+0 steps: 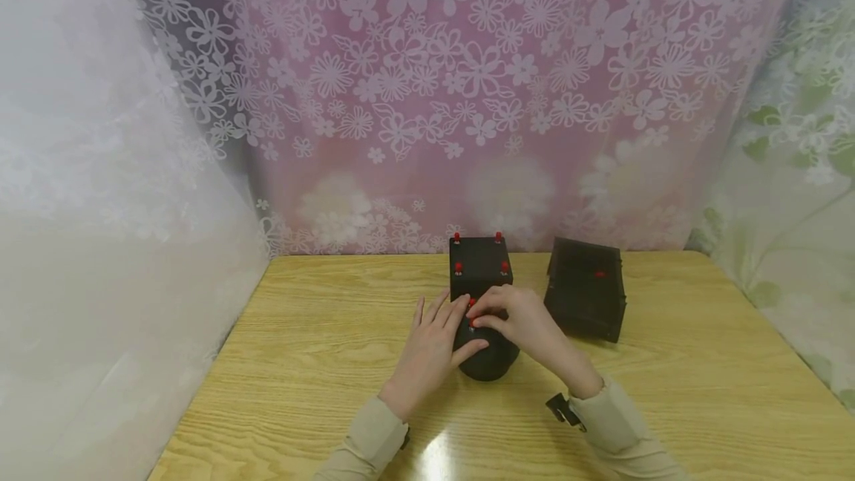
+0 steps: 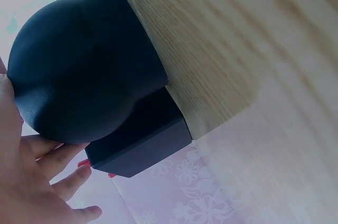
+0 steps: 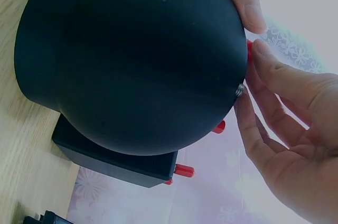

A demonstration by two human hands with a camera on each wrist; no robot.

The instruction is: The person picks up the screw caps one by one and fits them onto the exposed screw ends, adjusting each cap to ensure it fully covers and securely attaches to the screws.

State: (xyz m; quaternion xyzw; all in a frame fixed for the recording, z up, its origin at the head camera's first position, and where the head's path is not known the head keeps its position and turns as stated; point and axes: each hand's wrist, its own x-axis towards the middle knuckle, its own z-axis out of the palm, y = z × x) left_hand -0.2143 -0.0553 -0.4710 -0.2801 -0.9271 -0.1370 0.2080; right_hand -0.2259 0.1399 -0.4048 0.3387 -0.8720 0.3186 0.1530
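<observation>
A black dome-shaped object (image 1: 486,362) stands upright on the table, with small red-capped toggle switches on its top. My right hand (image 1: 528,318) reaches over it from the right, thumb and fingers pinching at a red toggle switch (image 3: 250,49). Beside those fingers a bare metal switch part (image 3: 239,91) shows in the right wrist view. My left hand (image 1: 430,347) rests along the dome's left side, fingers spread and fairly straight, touching its surface. Directly behind the dome stands a black box (image 1: 479,258) with red toggle switches at its top corners.
To the right lies another black box-like piece (image 1: 585,292) with a red part on it. All of it is on a wooden table (image 1: 334,332). Floral curtains (image 1: 401,95) hang behind the table and at the sides.
</observation>
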